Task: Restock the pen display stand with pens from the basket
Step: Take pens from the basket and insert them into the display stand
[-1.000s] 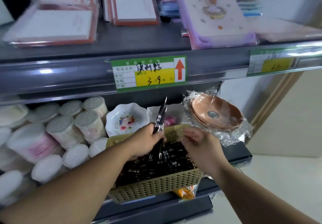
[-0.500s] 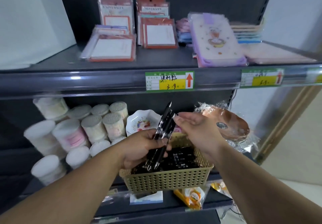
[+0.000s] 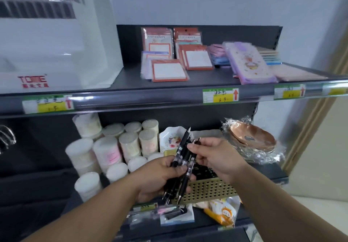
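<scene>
My left hand [image 3: 160,176] clamps a bunch of black pens [image 3: 183,151] over the basket [image 3: 211,189], right hand [image 3: 216,157] pinching one top; next I'd carry them up-left to the display stand [image 3: 56,44].

You face a dark metal shelving unit [image 3: 235,34] at 12 o'clock, its upper shelf rail [image 3: 150,98] catching a streak of overhead light, set against a plain pale grey wall [image 3: 207,0], with wooden trim [image 3: 308,128] at 3 o'clock and pale floor [image 3: 320,204] at 4 o'clock.
</scene>
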